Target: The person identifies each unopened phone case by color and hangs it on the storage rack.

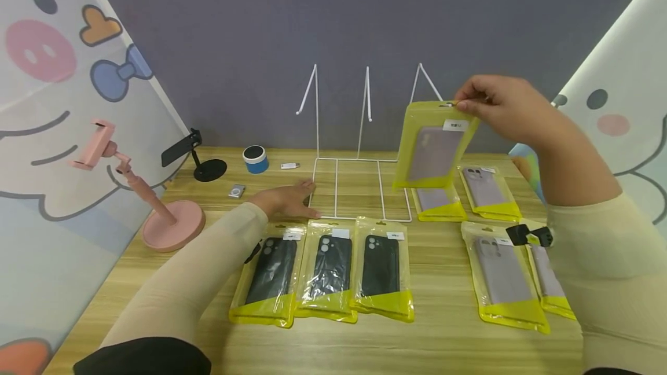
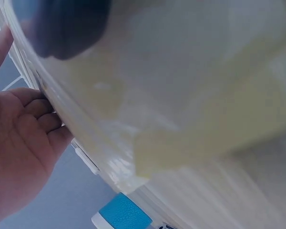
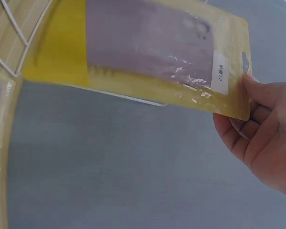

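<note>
My right hand (image 1: 502,103) pinches the top edge of a yellow-edged clear pouch with a pale purple phone case (image 1: 435,152), lifted beside the right hook of a white wire display rack (image 1: 336,190). The right wrist view shows thumb and fingers on the pouch (image 3: 148,47) by its hang hole, with a white label nearby. My left hand (image 1: 286,200) rests at the left side of the rack's base, fingers extended against the wire. Below it lie three pouches with black phone cases (image 1: 328,268) in a row. A blurred pouch fills much of the left wrist view.
More purple-case pouches (image 1: 502,276) lie at the right, some behind the lifted one. At the left stand a pink phone stand (image 1: 174,224), a black stand (image 1: 210,170) and a blue jar (image 1: 256,161). Two small white items lie near the jar. A grey wall rises behind.
</note>
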`<move>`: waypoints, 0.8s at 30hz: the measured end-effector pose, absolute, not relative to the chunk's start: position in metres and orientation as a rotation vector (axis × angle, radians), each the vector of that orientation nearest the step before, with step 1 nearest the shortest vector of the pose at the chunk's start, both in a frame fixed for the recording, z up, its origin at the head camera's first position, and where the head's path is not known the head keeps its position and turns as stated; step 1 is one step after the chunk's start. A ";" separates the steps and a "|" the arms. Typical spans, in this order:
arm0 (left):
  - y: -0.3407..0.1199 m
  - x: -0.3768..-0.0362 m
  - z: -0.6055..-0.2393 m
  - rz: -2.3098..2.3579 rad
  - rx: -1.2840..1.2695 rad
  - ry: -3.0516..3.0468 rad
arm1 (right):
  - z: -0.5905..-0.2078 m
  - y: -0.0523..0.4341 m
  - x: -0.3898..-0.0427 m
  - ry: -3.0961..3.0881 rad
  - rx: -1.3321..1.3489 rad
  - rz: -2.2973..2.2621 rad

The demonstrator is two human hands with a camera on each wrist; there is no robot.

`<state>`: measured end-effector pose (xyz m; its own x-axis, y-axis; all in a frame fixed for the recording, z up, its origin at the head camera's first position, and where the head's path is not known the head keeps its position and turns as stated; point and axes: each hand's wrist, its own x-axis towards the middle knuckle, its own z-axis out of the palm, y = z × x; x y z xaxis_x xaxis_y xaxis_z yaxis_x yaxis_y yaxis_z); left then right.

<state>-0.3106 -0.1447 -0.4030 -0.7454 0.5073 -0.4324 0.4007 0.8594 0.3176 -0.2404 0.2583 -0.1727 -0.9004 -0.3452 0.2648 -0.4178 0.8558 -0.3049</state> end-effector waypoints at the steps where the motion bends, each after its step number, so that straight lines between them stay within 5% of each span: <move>1: -0.144 -0.311 -0.403 0.273 0.661 2.518 | -0.174 0.259 -0.244 -2.835 0.587 0.533; 24: -0.137 -0.310 -0.405 0.232 0.629 2.532 | -0.186 0.255 -0.328 -2.884 0.327 0.747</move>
<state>-0.3096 -0.1371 -0.4050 -0.7590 0.4773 -0.4428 0.3890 0.8778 0.2795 -0.3281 0.2545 -0.1860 -0.9660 -0.1729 0.1924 -0.2446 0.8528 -0.4614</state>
